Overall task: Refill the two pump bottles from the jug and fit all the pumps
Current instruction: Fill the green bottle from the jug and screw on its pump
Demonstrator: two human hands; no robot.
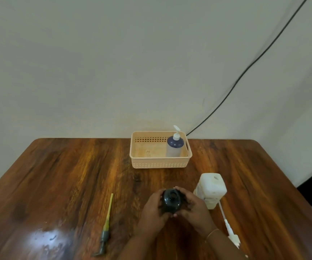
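While the left hand and right hand both clasp the open black bottle, steadying it upright just beside the jug looks wise.

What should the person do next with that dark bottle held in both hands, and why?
Probably let the right hand go and reach for the white plastic jug beside it. The dark round bottle stands open, its grey pump with yellow tube lying on the wooden table, so it looks ready for filling.

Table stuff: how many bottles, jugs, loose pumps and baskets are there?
Bottles: 2, dark bottle, blue bottle
Jugs: 1, white jug
Loose pumps: 2, grey pump, white pump
Baskets: 1, peach basket
Total: 6
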